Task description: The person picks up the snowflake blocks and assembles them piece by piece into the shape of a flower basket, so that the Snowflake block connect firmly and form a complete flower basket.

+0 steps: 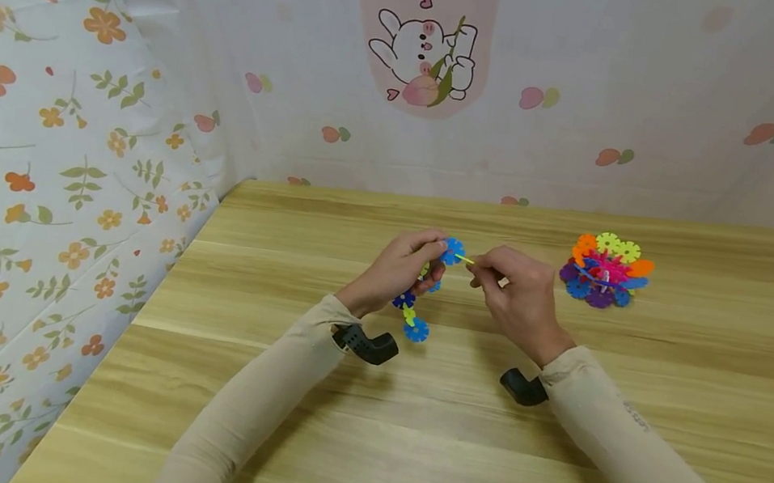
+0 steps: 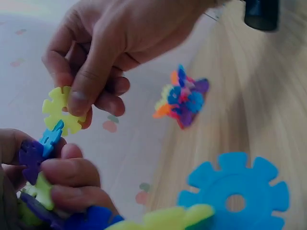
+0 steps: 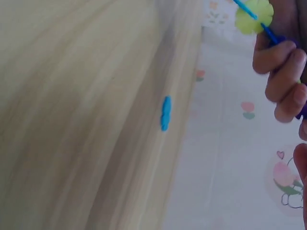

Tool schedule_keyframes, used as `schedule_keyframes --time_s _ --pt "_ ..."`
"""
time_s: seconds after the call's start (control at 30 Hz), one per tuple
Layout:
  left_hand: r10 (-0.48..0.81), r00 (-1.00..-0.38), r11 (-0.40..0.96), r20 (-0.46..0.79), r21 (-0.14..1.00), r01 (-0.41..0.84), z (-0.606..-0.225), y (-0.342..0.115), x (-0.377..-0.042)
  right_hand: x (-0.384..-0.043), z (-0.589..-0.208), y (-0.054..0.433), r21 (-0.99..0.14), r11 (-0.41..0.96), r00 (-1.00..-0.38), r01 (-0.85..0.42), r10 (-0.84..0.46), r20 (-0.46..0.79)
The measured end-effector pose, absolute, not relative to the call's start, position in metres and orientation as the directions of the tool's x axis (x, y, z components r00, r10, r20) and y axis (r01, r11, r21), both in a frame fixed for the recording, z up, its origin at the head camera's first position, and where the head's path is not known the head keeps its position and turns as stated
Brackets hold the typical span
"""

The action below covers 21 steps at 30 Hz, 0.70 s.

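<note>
My left hand (image 1: 394, 268) holds a chain of notched plastic snowflake discs between curled fingers. At its upper end sticks out a light blue disc (image 1: 454, 251). Below the palm hang a dark blue disc (image 1: 403, 299), a yellow-green disc (image 1: 409, 315) and a larger-looking blue disc (image 2: 206, 179). With thumb and fingers, my right hand (image 1: 518, 295) pinches a yellow disc (image 2: 56, 103). Its edge meets the light blue disc; how deep the slots fit cannot be seen. The right wrist view shows a blue disc edge-on (image 3: 165, 113), apart from the fingers there.
A multicoloured cluster of joined discs (image 1: 605, 272) stands on the wooden table (image 1: 446, 461) at the back right. Behind the table hangs a printed cloth (image 1: 552, 157), and a floral cloth (image 1: 29, 227) lines the left side. Black wrist mounts (image 1: 373, 347) jut out below both hands.
</note>
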<state>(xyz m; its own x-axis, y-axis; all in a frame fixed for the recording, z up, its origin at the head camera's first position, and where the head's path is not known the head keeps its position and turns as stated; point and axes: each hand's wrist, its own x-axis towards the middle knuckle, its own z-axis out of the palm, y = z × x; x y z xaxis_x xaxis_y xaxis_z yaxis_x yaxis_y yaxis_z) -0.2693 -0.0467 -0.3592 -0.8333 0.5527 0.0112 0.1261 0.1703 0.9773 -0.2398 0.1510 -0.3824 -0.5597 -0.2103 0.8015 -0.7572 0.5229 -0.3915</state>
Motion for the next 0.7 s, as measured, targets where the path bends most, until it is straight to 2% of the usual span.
schedule_keyframes --time_s 0.13,0.23,0.37,0.53,0.63,0.7 --pt "0.539 -0.842 0.184 -0.036 0.98 0.075 -0.36 -0.052 -0.273 -0.244 -0.384 0.15 -0.474 0.532 -0.639 -0.701 -0.173 0.75" --pt "0.505 -0.862 0.1 -0.043 0.995 0.008 -0.361 -0.059 -0.277 -0.246 -0.385 0.149 -0.56 0.506 -0.69 -0.656 -0.103 0.716" --pt "0.52 -0.854 0.047 -0.028 0.999 -0.004 -0.363 -0.064 -0.278 -0.246 -0.386 0.146 -0.597 0.472 -0.697 -0.649 -0.055 0.715" --pt "0.539 -0.842 0.169 -0.01 0.981 0.096 -0.364 -0.066 -0.278 -0.247 -0.389 0.143 -0.534 0.497 -0.684 -0.684 -0.182 0.706" --pt "0.53 -0.848 0.233 0.001 0.961 0.147 -0.362 -0.07 -0.279 -0.252 -0.389 0.145 -0.569 0.532 -0.767 -0.627 -0.295 0.57" --pt "0.513 -0.858 0.268 0.002 0.95 0.163 -0.36 -0.073 -0.281 -0.259 -0.39 0.145 -0.629 0.564 -0.845 -0.535 -0.359 0.397"
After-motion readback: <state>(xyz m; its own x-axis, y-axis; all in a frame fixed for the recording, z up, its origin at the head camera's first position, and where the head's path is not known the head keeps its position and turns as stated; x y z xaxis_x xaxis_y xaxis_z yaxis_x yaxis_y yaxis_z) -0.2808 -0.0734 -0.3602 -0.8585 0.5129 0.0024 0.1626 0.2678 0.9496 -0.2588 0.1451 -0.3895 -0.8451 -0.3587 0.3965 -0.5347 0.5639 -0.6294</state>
